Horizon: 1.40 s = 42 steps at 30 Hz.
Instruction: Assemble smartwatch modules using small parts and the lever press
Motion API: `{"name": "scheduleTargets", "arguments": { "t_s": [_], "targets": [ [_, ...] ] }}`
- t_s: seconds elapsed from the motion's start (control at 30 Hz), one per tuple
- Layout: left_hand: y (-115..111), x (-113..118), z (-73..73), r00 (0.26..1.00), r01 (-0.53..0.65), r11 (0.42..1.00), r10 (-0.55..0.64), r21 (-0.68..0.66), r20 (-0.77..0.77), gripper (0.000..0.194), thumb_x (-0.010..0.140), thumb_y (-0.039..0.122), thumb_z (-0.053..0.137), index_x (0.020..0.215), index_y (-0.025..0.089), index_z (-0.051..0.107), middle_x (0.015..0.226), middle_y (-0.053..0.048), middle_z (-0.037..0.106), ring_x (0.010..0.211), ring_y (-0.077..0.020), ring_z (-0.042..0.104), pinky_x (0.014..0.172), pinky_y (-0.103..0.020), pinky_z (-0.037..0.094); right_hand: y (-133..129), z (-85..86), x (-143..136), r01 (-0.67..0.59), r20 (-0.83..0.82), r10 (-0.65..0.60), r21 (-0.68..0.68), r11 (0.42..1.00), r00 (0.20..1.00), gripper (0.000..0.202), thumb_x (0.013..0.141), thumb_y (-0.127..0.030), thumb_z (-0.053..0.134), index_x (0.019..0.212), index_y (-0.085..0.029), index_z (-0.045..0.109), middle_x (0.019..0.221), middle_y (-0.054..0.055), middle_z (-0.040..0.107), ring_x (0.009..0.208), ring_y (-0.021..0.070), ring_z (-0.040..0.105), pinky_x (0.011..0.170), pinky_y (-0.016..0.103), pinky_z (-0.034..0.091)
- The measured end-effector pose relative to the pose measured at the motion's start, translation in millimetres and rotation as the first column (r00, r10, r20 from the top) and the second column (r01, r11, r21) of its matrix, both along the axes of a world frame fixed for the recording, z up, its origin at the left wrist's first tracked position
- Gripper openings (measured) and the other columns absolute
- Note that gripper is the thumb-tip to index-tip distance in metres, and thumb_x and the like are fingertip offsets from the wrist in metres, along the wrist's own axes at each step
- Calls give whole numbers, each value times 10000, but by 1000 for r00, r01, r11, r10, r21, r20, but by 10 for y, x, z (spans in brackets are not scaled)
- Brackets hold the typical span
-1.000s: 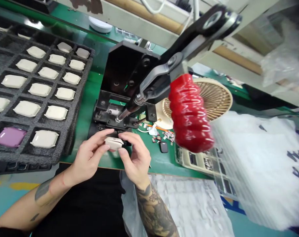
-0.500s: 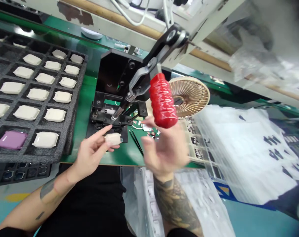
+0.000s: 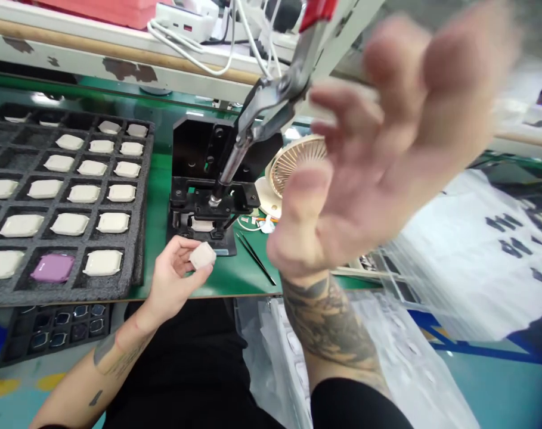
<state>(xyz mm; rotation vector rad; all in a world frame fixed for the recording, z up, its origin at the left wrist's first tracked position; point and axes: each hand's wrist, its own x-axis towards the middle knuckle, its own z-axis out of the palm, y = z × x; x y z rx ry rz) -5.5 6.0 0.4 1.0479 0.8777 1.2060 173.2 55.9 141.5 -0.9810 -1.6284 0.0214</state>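
Observation:
My left hand (image 3: 175,271) pinches a small cream watch case (image 3: 203,256) between thumb and fingers, just in front of the black toggle press (image 3: 214,208). Another pale piece (image 3: 202,224) shows inside the press under its plate. The lever stands up, and its red handle (image 3: 319,13) is partly cut off by the top edge. My right hand (image 3: 387,143) is raised close to the camera, right of the lever. Its fingers are spread and blurred, and nothing shows in its palm.
A grey foam tray (image 3: 134,238) at left holds rows of cream cases and one purple case (image 3: 53,268). Black tweezers (image 3: 256,259) lie right of the press. Behind my right hand stands a round fan (image 3: 293,161). White plastic sheets (image 3: 480,262) with dark pieces lie at right.
The lever has swung up, its red handle rising from mid-view to the top. My right hand has moved up and nearer the camera. The case in my left hand has been turned.

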Motion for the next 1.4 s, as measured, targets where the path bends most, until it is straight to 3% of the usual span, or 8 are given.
{"name": "scheduleTargets", "arguments": {
  "t_s": [0.07, 0.27, 0.4, 0.57, 0.77, 0.97, 1.27, 1.4],
  "targets": [
    [-73, -61, 19, 993, 14, 998, -6, 67, -117, 333, 919, 244, 923, 1206, 171, 770, 1135, -111, 881, 999, -204, 861, 876, -262, 688, -195, -318, 52, 50, -68, -38, 188, 981, 997, 358, 1125, -301, 617, 1457, -219, 723, 1388, 96, 760, 1339, 268, 770, 1135, 438, 649],
    [-222, -235, -13, 915, 8, 920, 151, 392, -373, 338, 911, 196, 906, 1240, 215, 831, 1057, -45, 891, 853, -183, 847, 836, -262, 704, -241, -1322, 106, -38, 408, 155, -281, 959, 900, 405, 1101, -126, 555, 1481, -188, 680, 1414, 169, 760, 1332, 300, 722, 1166, 538, 640],
    [-256, -212, 58, 893, 52, 889, 162, 455, -419, 352, 938, 184, 870, 1282, 219, 803, 1122, -67, 894, 901, -213, 866, 866, -294, 728, 19, -1471, -10, 101, 580, 206, -451, 887, 788, 423, 1084, -90, 511, 1461, -137, 696, 1355, 209, 768, 1263, 334, 726, 1153, 567, 621],
    [-406, -278, 210, 850, 43, 815, 274, 578, -450, 535, 978, 148, 841, 1486, 272, 730, 1354, -118, 819, 1135, -265, 840, 904, -315, 723, -20, -1404, -16, -3, 386, 189, -434, 901, 903, 395, 1119, -113, 488, 1407, -215, 737, 1328, 136, 787, 1252, 286, 748, 1121, 473, 648],
    [-257, -257, 236, 378, 271, 745, 500, 610, -779, 504, 1083, 136, 664, 1583, 203, 656, 1357, -155, 808, 909, -256, 843, 742, -335, 657, -580, -1320, 183, -52, 197, 137, -386, 921, 971, 549, 1118, -94, 516, 1627, -279, 613, 1527, 134, 714, 1444, 269, 697, 1220, 495, 631],
    [290, 135, 367, 27, 363, 853, 393, 375, -919, 425, 1061, 50, 567, 1421, 163, 764, 1350, -160, 833, 747, -254, 831, 579, -350, 533, -705, -1378, 320, 44, 160, 10, -328, 944, 987, 520, 1095, -99, 583, 1580, -270, 657, 1488, 135, 750, 1410, 276, 730, 1143, 486, 680],
    [215, 289, 356, -45, 368, 893, 295, 258, -955, 569, 1030, 62, 558, 1595, 46, 623, 1565, -333, 690, 818, -313, 852, 700, -419, 626, -649, -1387, 382, 11, 188, 35, -240, 971, 981, 565, 1060, -87, 628, 1590, -278, 662, 1460, 131, 776, 1360, 304, 768, 1080, 513, 721],
    [-9, 87, 513, 415, 424, 815, 213, 395, -885, 528, 1065, 135, 569, 1590, 86, 586, 1634, -276, 654, 1175, -348, 830, 976, -458, 672, -607, -1248, 357, -45, 289, 72, -99, 994, 955, 703, 1006, -8, 655, 1653, -282, 629, 1458, 123, 779, 1315, 302, 786, 1039, 471, 729]
  ]
}}
